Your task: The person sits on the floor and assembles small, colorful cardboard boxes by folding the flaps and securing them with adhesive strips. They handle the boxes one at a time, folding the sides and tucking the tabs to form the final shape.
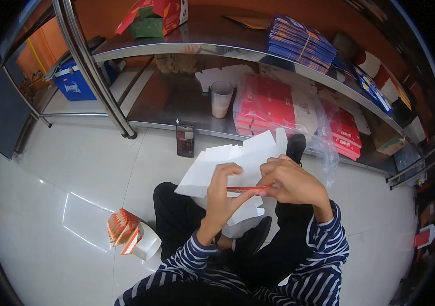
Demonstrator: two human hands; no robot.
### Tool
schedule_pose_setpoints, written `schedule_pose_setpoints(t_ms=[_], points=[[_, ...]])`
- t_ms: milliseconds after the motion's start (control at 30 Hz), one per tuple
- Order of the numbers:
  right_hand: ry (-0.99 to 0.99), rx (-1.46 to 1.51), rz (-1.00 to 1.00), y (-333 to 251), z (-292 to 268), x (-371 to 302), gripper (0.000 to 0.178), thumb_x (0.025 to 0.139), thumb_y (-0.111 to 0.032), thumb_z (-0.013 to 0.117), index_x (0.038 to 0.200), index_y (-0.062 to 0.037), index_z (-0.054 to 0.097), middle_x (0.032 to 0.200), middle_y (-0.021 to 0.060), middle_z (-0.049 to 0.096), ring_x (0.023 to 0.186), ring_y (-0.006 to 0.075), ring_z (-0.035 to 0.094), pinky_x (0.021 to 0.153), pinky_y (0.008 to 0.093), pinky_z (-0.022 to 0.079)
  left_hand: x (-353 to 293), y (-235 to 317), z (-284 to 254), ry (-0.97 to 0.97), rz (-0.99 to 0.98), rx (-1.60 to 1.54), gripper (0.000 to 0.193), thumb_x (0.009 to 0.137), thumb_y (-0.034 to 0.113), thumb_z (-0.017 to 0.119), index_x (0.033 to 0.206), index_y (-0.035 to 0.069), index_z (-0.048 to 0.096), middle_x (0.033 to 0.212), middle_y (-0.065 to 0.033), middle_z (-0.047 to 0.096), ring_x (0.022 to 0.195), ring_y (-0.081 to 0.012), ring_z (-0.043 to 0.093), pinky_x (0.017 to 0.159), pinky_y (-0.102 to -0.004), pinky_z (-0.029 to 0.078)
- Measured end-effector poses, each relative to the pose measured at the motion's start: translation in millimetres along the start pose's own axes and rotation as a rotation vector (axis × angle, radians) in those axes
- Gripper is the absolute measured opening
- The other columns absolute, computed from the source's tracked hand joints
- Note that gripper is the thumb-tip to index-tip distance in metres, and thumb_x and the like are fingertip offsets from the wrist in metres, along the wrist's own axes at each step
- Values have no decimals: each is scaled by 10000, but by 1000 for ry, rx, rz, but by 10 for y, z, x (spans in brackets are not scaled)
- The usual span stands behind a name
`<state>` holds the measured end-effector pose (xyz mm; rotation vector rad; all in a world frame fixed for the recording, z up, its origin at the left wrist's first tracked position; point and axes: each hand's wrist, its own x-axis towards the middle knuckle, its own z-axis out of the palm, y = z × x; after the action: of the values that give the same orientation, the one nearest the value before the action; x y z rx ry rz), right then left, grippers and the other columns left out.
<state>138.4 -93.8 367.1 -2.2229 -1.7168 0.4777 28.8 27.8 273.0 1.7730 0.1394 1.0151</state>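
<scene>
Card (240,189) located just right of frame centre, edge-on, red along the visible edge, between both hands. Left hand (218,200) near frame centre: fingers partly curled and well apart from the thumb, thumb stretched rightward along the lower side of the card; cannot tell whether closed on it. Right hand (295,183) right of centre: thumb and forefinger pinched together on the right end of the card, remaining fingers folded.

Directly beyond and beneath the hands: white blanks (258,153), overlapping, partly over the dark-clad legs (179,211). Lower left of frame, on the floor (64,168): nested cartons (121,227), orange-edged, near the left knee. Upper centre-left: phone (185,141), upright, just before the lower shelf (164,104). On that shelf, top centre: cup (221,99), partly filled; to its right, red packs (266,104) in clear plastic. Upper right, on the upper shelf (217,30): blue stack (301,43), banded. Upper left: cooler (74,81), blue.
</scene>
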Motion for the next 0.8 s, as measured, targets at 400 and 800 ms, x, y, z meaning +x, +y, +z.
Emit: schedule_pose_setpoints(t_ms=[400,800], points=[[190,-197,235,182,0,4,222,731,-200,550,868,-51,640,839,130,595,852,294,537,767,404,387,39,-394,-506,-208,-179,186,137,694,66,691,823,20,687,766,-95,675,697,-199,636,675,-276,466],[368,-537,-45,26,466,233,197,670,-200,691,842,-105,685,872,17,621,986,199,490,923,558,238,-26,-231,-265,-143,-345,-17,234,710,57,717,914,-7,621,795,-93,682,752,-121,646,692,-254,482]])
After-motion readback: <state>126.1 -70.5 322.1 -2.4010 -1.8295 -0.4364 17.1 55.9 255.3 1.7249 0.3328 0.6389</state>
